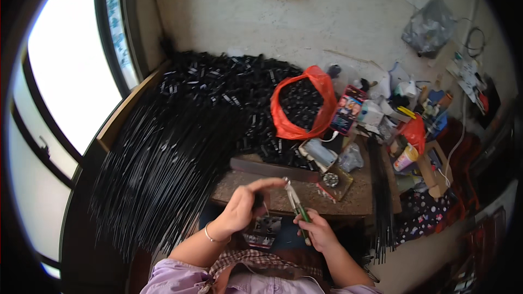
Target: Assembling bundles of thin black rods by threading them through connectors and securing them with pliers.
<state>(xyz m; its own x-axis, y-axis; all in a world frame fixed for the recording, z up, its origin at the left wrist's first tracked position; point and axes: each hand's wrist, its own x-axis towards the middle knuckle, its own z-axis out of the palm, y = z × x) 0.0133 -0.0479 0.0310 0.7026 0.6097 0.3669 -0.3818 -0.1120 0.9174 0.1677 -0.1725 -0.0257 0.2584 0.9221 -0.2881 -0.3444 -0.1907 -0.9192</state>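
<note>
Green-handled pliers [296, 201] are in my right hand [318, 233], its fingers closed round the grips. Their jaws point up and away, toward the far side of the table. My left hand [239, 210] stretches its index finger to the tip of the jaws, where a tiny shiny bit shows, too small to name. Its other fingers curl round a small black piece [258, 202], partly hidden by the palm. Just beyond both hands, a long flat dark bar [272, 169] lies along the wooden table [239, 185].
Long thin black strands [163, 169] spread over the left side, below a heap of small black clips [218, 76]. An open red plastic bag [280, 122] holds more black pieces. Clutter and a yellow-and-pink cup [406, 159] stand right. Another black bundle [381, 207] hangs off the table.
</note>
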